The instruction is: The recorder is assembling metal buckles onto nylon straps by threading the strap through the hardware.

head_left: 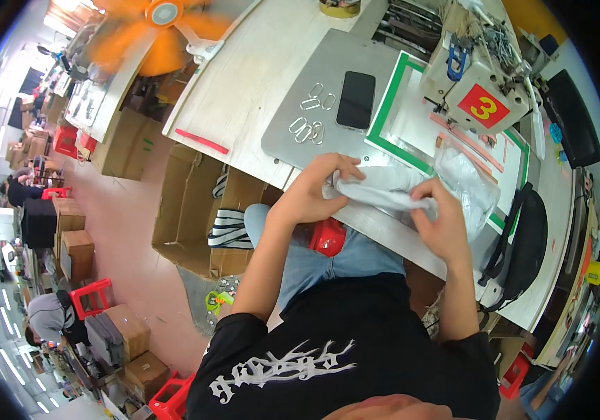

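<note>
My left hand [317, 189] is closed on one end of a pale grey-white piece of cloth [384, 194], thumb and fingers pinching it at the table's front edge. At the other end, my right hand [443, 218] pinches the same cloth between thumb and fingers. The cloth is folded into a soft strip between the hands. Beside my right hand, a crumpled clear plastic bag [464, 175] rests on a white board with a green border [386, 105]. Beyond my left hand, several oval metal wire rings [307, 131] lie on the grey metal plate [282, 133].
A black phone [356, 100] lies near the rings. The sewing machine [485, 91] stands at the back right, with a black pouch [527, 245] nearer on the right. An orange fan [163, 14] is at the far left. A cardboard box [177, 210] with striped cloth stands below the table's left edge.
</note>
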Available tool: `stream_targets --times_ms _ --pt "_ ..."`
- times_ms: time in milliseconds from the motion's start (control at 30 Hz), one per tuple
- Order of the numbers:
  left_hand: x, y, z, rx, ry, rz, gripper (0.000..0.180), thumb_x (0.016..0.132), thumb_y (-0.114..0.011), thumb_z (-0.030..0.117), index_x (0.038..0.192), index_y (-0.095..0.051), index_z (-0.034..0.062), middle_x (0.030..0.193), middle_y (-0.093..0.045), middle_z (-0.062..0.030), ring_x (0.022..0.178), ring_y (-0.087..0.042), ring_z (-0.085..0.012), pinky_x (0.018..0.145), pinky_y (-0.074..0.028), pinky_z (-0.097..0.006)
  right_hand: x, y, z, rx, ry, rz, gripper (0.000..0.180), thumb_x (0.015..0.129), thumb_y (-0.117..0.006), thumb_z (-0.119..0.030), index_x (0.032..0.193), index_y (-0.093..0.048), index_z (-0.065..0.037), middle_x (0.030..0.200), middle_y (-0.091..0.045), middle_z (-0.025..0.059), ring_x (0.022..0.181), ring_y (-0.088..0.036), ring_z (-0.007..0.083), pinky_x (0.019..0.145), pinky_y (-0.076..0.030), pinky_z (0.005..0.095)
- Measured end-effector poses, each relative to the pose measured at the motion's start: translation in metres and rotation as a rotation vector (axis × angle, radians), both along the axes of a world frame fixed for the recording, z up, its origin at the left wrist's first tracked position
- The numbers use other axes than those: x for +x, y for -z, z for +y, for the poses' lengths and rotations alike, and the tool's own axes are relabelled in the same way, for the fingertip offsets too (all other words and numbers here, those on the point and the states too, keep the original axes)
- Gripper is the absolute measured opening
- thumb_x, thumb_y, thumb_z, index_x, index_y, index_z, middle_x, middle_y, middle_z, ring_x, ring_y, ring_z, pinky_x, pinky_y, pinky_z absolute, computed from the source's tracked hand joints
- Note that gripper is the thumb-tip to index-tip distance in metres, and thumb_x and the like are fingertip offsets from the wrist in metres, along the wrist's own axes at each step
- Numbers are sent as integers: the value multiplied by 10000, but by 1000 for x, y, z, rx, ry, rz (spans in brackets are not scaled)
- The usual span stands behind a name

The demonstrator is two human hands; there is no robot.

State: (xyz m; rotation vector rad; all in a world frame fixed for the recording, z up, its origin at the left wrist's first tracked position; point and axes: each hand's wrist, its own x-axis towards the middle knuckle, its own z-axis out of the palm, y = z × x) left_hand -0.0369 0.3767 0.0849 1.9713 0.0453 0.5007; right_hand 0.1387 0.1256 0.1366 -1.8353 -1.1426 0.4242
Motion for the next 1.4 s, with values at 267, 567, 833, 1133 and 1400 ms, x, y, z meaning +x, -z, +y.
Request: stream_targets --times_ms 267,567,833,1133,1400 --pt "25 -4 7 -292 -305 167 514 913 -819 55 1391 -632 37 1169 -708 -139 1061 -724 -295 958 -568 -385 65 15 58 -46 148 137 328 963 -745 -56 1272 -634 -76 938 -648 81 835 -633 176 772 -498 300" --pt "23 -12 2 -28 -474 277 256 1062 -675 173 1264 -582 46 918 -711 -293 921 -703 -504 822 -551 -506 63 6 53 -314 -110 -121 487 1003 -745 -319 1327 -605 16 985 -715 257 979 -694 427 899 -532 501" --pt "40 -8 5 176 -518 172 328 1022 -718 132 1319 -587 83 958 -702 -233 900 -712 -395 781 -542 -436 48 12 57 -111 161 -404 400 943 -740 -110 1316 -635 -13 1141 -683 226 1081 -679 437 918 -553 490" --pt "7 -18 -33 575 -257 145 425 861 -840 155 1262 -736 62 1223 -679 -101 1149 -639 -340 1000 -529 -454 15 14 57 -152 -219 -635 454 857 -831 -157 1259 -670 -21 1191 -629 152 1147 -626 353 999 -534 443" --pt "21 -25 -7 608 -112 235 439 825 -871 195 1219 -715 80 1105 -639 -105 1074 -634 -346 947 -529 -474 32 10 65 -312 -319 -457 468 799 -876 -177 1179 -646 -29 1181 -599 158 1157 -598 382 1006 -520 465"
